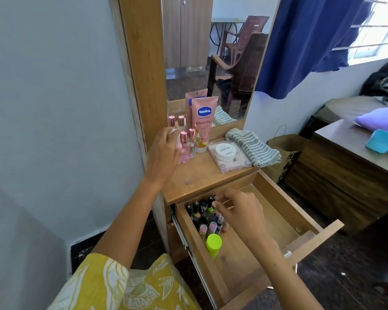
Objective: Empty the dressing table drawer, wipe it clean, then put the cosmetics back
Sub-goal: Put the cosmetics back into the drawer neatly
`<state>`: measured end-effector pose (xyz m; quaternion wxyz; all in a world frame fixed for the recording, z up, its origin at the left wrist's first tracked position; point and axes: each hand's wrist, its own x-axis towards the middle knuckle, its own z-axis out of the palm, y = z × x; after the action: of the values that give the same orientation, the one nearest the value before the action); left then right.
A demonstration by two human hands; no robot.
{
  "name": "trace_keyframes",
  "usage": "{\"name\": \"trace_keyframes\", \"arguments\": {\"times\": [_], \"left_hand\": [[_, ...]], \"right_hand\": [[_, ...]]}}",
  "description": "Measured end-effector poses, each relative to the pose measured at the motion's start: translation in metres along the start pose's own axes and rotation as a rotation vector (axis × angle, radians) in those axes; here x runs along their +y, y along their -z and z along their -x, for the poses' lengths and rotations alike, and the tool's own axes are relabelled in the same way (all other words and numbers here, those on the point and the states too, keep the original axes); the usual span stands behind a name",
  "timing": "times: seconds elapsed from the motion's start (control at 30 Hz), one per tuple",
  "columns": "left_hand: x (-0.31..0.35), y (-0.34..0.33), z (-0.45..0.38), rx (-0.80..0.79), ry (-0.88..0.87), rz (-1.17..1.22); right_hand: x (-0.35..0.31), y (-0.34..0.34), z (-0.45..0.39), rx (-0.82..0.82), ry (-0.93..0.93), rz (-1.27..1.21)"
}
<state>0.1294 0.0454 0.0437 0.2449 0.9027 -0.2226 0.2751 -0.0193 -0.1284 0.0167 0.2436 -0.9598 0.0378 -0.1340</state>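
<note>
Fingers of the left hand rest spread against the pink bottles on the dressing table top; nail polish bottles stand upright, clustered in the drawer at its back left corner; the right hand, nearer, pinches down on their caps from the right.

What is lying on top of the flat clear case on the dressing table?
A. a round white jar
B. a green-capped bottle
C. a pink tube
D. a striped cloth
A: the round white jar sits on the flat clear case, while the striped cloth lies beside it.
</note>
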Motion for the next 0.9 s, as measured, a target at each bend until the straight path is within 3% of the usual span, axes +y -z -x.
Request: {"name": "trace_keyframes", "arguments": {"times": [0.3, 0.5, 0.63, 0.73, 0.9], "left_hand": [[0.041, 0.027, 0.042, 0.134, -0.047, 0.242], [0.080, 0.028, 0.078, -0.006, -0.050, 0.521], [0.091, 0.025, 0.090, -0.094, -0.054, 0.656], [0.083, 0.020, 0.100, -0.245, -0.024, 0.629], [0.075, 0.012, 0.125, -0.532, -0.041, 0.224]], "right_hand": [[0.003, 0.000, 0.002, 0.089, 0.066, -0.396], [-0.007, 0.015, 0.003, 0.171, 0.178, -0.434], [0.002, 0.024, 0.010, 0.107, 0.163, -0.327], [0.014, 0.028, 0.017, 0.029, 0.066, -0.204], [0.041, 0.037, 0.025, -0.116, -0.137, -0.029]]}}
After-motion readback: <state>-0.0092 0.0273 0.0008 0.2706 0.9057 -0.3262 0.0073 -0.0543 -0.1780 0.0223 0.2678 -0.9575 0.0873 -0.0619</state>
